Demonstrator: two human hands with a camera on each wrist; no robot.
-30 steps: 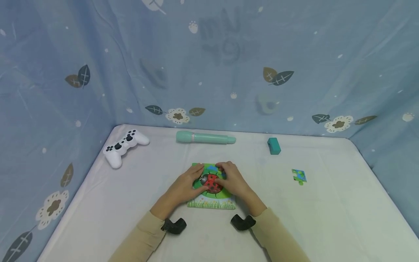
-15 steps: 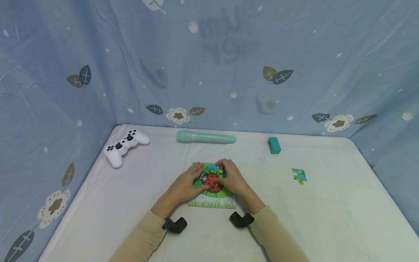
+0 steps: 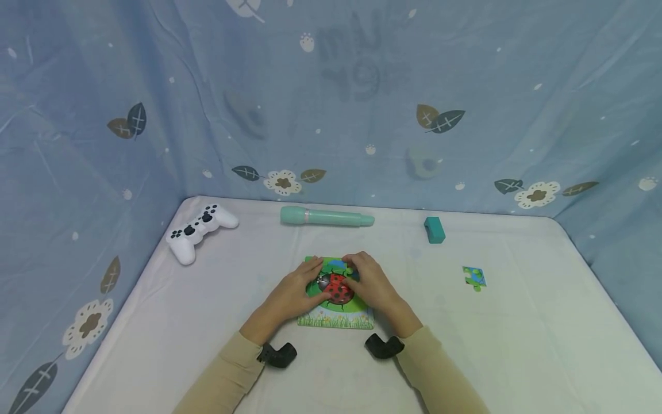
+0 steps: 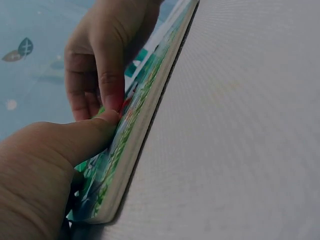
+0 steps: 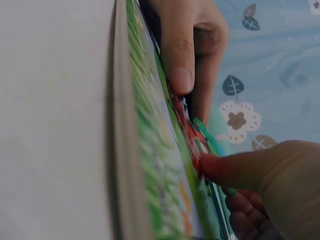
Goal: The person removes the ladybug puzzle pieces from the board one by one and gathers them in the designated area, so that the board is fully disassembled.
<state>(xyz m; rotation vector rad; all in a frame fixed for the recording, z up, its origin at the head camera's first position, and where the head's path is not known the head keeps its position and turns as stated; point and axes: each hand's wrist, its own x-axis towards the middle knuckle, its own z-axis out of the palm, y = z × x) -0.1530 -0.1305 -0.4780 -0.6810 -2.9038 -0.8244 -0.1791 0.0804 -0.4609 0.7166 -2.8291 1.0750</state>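
A square ladybug jigsaw puzzle (image 3: 333,320) lies flat on the table, its thick pale edge showing in both wrist views. Across its left side my left hand (image 3: 291,294) rests, thumb on the picture and fingers reaching to the top edge. My right hand (image 3: 369,282) is over the upper right part, pinching a red, green and blue puzzle piece (image 5: 202,135) between thumb and fingers. That piece stands tilted up from the board, with a dark gap beside it. The right fingertips are partly hidden. Another loose puzzle piece (image 3: 474,278) lies off to the right.
At the back left sits a white game controller (image 3: 201,230). A mint-green microphone-shaped stick (image 3: 327,217) lies along the back, with a teal block (image 3: 435,230) right of it. Blue patterned cloth (image 3: 331,103) hangs behind the white table (image 3: 517,345).
Both hands stay at the puzzle. The right hand's fingers shift slightly at the upper right of the board, and a dark gap shows there. The other things stay where they were.
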